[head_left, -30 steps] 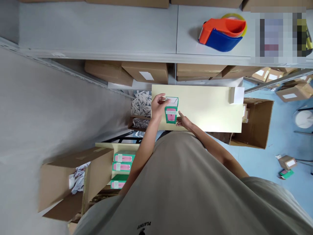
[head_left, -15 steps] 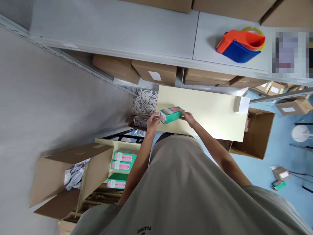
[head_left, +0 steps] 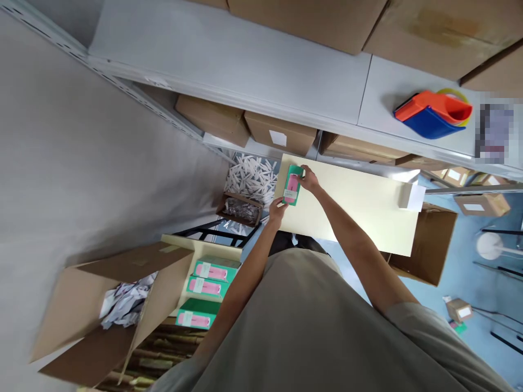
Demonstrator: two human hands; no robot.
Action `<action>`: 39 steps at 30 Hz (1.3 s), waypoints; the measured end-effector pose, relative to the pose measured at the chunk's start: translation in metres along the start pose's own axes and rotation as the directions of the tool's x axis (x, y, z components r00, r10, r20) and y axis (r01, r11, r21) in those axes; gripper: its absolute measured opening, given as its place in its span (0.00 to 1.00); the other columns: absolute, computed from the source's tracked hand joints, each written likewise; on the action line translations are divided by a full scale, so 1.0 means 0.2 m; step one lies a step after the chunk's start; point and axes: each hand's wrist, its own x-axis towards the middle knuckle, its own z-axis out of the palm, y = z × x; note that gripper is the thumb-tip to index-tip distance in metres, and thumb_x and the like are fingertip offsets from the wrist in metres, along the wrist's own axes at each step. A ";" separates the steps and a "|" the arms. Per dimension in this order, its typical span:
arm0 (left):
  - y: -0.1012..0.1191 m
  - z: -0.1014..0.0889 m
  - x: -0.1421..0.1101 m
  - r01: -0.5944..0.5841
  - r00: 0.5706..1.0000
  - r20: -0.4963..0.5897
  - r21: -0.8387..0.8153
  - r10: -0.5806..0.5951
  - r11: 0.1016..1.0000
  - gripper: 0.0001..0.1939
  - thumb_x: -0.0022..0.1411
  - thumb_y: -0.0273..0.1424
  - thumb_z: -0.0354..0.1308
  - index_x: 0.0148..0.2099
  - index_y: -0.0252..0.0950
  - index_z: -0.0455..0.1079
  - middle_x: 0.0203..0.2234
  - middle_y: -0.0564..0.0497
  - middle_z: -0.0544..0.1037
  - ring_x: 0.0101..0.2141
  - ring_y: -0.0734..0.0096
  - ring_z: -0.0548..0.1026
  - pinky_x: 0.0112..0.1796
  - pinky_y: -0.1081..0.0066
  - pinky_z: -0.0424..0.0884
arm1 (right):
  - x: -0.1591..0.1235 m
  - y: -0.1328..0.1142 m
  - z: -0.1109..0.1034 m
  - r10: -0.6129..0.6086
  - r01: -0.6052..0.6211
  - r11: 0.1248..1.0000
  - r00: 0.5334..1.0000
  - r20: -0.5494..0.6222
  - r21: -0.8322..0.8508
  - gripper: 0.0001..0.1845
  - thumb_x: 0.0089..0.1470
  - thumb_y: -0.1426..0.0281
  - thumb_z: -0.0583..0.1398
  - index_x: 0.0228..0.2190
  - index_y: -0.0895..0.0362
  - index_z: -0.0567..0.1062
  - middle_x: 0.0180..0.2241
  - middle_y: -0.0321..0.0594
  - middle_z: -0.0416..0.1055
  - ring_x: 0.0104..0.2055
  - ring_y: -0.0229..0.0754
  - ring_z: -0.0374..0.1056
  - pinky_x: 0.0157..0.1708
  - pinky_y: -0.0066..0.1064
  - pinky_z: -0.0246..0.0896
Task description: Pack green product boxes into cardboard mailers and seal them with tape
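Observation:
A small green box with a pink panel (head_left: pixel 291 184) is held between my two hands above the left end of the cream tabletop (head_left: pixel 351 209). My left hand (head_left: pixel 278 211) grips its near end, close to a pale label. My right hand (head_left: pixel 309 179) has its fingers closed on the box's far right edge. The pink face points up toward me, and the box's long side runs away from my body. Similar green boxes (head_left: pixel 211 270) lie stacked on a stand at my lower left.
Left of the tabletop sit a pile of white strips (head_left: pixel 253 177) and a small carton of clear plastic (head_left: pixel 241 209). A white box (head_left: pixel 412 196) stands at the right end. An open carton (head_left: pixel 126 299) holds crumpled paper. A tape dispenser (head_left: pixel 435 113) rests on the shelf.
The green box has turned from lying crosswise to pointing away from me, its pink face now upward. My right hand has shifted to its far end. The camera view has moved too.

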 end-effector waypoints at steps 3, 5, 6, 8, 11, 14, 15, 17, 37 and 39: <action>-0.02 -0.03 -0.01 -0.022 0.998 -0.064 0.048 0.025 0.999 0.16 0.49 0.26 0.79 0.41 0.39 0.80 0.43 0.47 0.85 0.51 0.59 0.83 0.56 0.60 0.78 | -0.12 0.03 0.04 -0.008 0.011 0.999 0.998 -0.065 0.034 0.40 0.62 0.61 0.65 0.71 0.60 0.69 0.75 0.64 0.65 0.61 0.61 0.79 0.66 0.58 0.74; -0.03 -0.07 -0.05 -0.039 0.995 -0.087 0.060 0.045 0.997 0.14 0.51 0.24 0.78 0.38 0.39 0.81 0.42 0.47 0.85 0.51 0.59 0.82 0.57 0.61 0.77 | -0.26 0.06 0.06 -0.025 0.034 0.997 0.991 -0.131 0.065 0.38 0.65 0.59 0.63 0.71 0.59 0.69 0.77 0.63 0.61 0.64 0.60 0.77 0.63 0.57 0.77; -0.04 -0.09 -0.08 -0.050 0.994 -0.096 0.059 0.056 0.997 0.12 0.52 0.24 0.78 0.37 0.39 0.81 0.41 0.47 0.86 0.51 0.60 0.82 0.57 0.62 0.76 | -0.34 0.07 0.07 -0.039 0.052 0.996 0.987 -0.156 0.078 0.36 0.66 0.58 0.63 0.70 0.58 0.71 0.76 0.62 0.63 0.65 0.60 0.76 0.63 0.57 0.78; -0.04 -0.15 -0.16 -0.076 0.990 -0.114 0.042 0.081 0.996 0.08 0.55 0.26 0.77 0.37 0.39 0.82 0.38 0.48 0.85 0.47 0.61 0.83 0.56 0.62 0.76 | -0.51 0.09 0.09 -0.079 0.096 0.990 0.984 -0.157 0.100 0.31 0.68 0.55 0.62 0.65 0.56 0.76 0.72 0.61 0.70 0.66 0.59 0.76 0.61 0.57 0.80; -0.07 -0.23 -0.29 -0.121 0.981 -0.151 0.005 0.121 0.993 0.08 0.57 0.32 0.78 0.35 0.39 0.82 0.31 0.51 0.83 0.40 0.64 0.82 0.52 0.63 0.78 | -0.75 0.11 0.10 -0.123 0.130 0.987 0.990 -0.075 0.098 0.24 0.68 0.56 0.62 0.58 0.56 0.82 0.64 0.58 0.79 0.62 0.58 0.79 0.60 0.55 0.81; -0.14 -0.31 -0.44 -0.178 0.967 -0.191 -0.030 0.169 0.984 0.10 0.54 0.33 0.79 0.32 0.39 0.81 0.26 0.53 0.80 0.35 0.66 0.81 0.49 0.64 0.78 | -0.93 0.12 0.13 -0.171 0.167 0.984 0.984 0.047 0.067 0.20 0.67 0.58 0.63 0.53 0.54 0.84 0.59 0.53 0.82 0.59 0.56 0.81 0.59 0.54 0.83; -0.17 -0.33 -0.49 -0.199 0.960 -0.209 -0.044 0.186 0.979 0.10 0.53 0.33 0.79 0.32 0.39 0.81 0.25 0.53 0.80 0.34 0.66 0.81 0.48 0.64 0.78 | -0.98 0.12 0.14 -0.198 0.194 0.980 0.977 0.082 0.053 0.19 0.67 0.58 0.63 0.53 0.53 0.84 0.59 0.52 0.83 0.58 0.56 0.82 0.58 0.54 0.83; -0.26 -0.38 -0.61 -0.239 0.945 -0.247 -0.073 0.214 0.968 0.09 0.53 0.33 0.79 0.32 0.39 0.82 0.27 0.52 0.81 0.35 0.65 0.81 0.48 0.63 0.79 | -1.07 0.12 0.17 -0.274 0.272 0.962 0.951 0.144 0.034 0.18 0.67 0.58 0.63 0.53 0.51 0.84 0.58 0.50 0.83 0.58 0.56 0.82 0.59 0.54 0.82; -1.15 -1.31 -1.76 -0.714 0.541 -0.840 -0.435 0.038 0.548 0.10 0.68 0.36 0.66 0.49 0.38 0.79 0.38 0.48 0.86 0.34 0.70 0.83 0.46 0.67 0.80 | -1.94 0.05 0.61 -0.616 0.611 0.764 0.594 0.518 0.208 0.28 0.68 0.45 0.59 0.50 0.54 0.84 0.53 0.54 0.86 0.54 0.57 0.84 0.60 0.52 0.80; -1.21 -1.49 -1.85 -0.773 0.468 -0.883 -0.435 -0.049 0.463 0.08 0.69 0.30 0.62 0.50 0.38 0.77 0.41 0.47 0.87 0.34 0.73 0.83 0.46 0.70 0.80 | -2.04 0.00 0.70 -0.631 0.620 0.751 0.572 0.524 0.228 0.29 0.67 0.44 0.60 0.50 0.54 0.84 0.52 0.54 0.86 0.54 0.58 0.84 0.60 0.52 0.79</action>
